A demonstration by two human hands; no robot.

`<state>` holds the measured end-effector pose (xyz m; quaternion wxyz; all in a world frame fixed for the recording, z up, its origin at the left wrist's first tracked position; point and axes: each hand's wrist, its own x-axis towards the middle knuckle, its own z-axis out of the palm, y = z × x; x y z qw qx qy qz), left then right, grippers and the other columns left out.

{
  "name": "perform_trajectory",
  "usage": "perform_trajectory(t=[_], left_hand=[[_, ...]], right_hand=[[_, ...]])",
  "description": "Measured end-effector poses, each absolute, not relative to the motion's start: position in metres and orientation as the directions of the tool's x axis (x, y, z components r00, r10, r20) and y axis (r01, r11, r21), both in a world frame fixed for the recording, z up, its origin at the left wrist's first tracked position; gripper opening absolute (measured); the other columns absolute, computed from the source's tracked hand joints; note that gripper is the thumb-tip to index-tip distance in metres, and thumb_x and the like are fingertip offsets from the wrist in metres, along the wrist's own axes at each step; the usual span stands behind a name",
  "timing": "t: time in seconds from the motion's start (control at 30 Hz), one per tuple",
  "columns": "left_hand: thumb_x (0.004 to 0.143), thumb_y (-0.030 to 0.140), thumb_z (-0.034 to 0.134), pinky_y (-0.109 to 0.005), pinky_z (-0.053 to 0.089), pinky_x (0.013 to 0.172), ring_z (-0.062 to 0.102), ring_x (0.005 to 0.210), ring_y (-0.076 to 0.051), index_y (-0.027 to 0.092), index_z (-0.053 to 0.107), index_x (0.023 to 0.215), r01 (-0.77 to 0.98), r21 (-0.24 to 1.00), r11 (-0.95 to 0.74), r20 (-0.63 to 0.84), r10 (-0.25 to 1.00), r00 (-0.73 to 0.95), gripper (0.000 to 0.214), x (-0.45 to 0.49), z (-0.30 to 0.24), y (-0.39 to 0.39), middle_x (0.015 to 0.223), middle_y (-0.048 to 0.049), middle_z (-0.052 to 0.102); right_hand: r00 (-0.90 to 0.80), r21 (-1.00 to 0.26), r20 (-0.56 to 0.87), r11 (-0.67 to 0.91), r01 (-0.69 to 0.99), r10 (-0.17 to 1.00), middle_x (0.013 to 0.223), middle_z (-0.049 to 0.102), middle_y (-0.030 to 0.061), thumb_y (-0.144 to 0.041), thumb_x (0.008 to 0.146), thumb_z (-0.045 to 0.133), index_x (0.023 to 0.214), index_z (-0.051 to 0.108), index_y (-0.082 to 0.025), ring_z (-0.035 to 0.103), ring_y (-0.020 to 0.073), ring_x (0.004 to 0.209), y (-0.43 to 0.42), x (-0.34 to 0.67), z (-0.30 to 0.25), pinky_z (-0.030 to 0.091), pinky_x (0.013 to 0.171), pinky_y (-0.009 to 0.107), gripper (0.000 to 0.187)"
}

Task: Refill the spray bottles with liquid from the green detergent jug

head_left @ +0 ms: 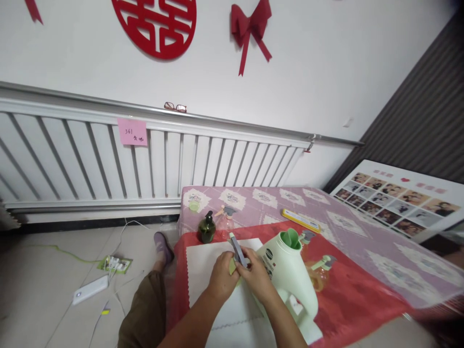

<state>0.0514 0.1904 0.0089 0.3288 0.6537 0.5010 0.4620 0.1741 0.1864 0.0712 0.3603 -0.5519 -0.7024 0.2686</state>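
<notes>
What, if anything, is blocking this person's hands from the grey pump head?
Nothing visible: the left hand and right hand meet around the grey pump head. The pale green jug stands close beside the right hand, but not between either hand and it.

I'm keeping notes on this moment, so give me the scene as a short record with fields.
Left hand: closed on a grey piece
Right hand: on the same piece
Hidden: part of the piece, by the hands
Surface: white sheet on red cloth
Jug: pale green, right of the right hand
Bottles: dark green bottle and clear bottle near the sheet's far edge
Background: white radiator, glasses above it
</notes>
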Motion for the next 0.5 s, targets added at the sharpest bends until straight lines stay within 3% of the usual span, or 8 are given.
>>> perform_trajectory(t=[0.17,0.5], left_hand=[[0.076,0.013,0.055,-0.037,0.044,0.094,0.057,0.103,-0.023,0.02,0.055,0.101,0.361,0.89,-0.278,0.272,0.96,0.068,0.026,0.052,0.01,0.189,0.106,-0.0068,0.063],[0.074,0.012,0.056,-0.038,0.042,0.098,0.056,0.108,-0.023,0.021,0.053,0.106,0.355,0.891,-0.284,0.28,0.958,0.063,0.033,0.053,0.005,0.188,0.11,-0.0065,0.062]], right_hand=[[-0.165,-0.771,0.205,0.263,0.581,0.965,0.097,0.065,0.007,-0.025,0.074,0.054,0.099,0.067,-0.019,0.062,0.0223,0.091,0.186,0.173,0.076,0.049,0.076,0.031,0.028],[-0.277,-0.765,0.165,0.3,0.57,0.947,0.083,0.063,-0.0001,-0.021,0.075,0.054,0.096,0.067,-0.02,0.06,0.0174,0.076,0.186,0.183,0.091,0.047,0.071,0.026,0.025]])
